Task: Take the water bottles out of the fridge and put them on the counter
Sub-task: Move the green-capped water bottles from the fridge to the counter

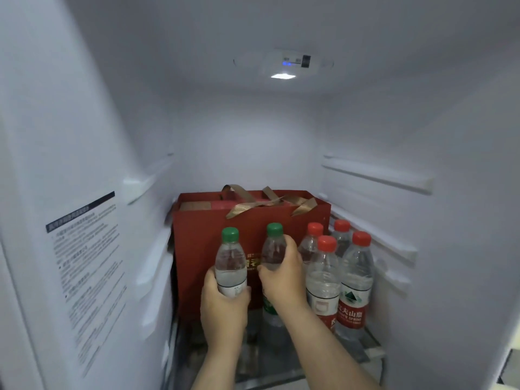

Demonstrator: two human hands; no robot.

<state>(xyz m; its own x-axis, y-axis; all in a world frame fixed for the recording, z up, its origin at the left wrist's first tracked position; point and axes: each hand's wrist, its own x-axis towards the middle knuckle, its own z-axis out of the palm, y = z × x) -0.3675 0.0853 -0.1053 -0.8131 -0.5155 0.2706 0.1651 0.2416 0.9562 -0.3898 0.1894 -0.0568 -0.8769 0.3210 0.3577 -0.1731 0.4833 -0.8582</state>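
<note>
Green-capped bottles are gripped inside the fridge (422, 122): the left bottle (231, 263) by the left hand (223, 302), the right bottle (273, 250) by the right hand (284, 273).

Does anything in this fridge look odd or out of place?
Only the red gift bag behind the water bottles, an unusual thing to chill. All bottles stand upright and capped; nothing spilled.

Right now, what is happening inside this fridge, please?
A person is reaching into the open fridge with both hands. The left hand grips one green-capped water bottle by its lower body, and the right hand is wrapped around the second green-capped water bottle near its shoulder. Four red-capped water bottles stand untouched on the right side of the shelf. A red gift bag with gold ribbon handles stands behind them all. No counter is in view.
</note>
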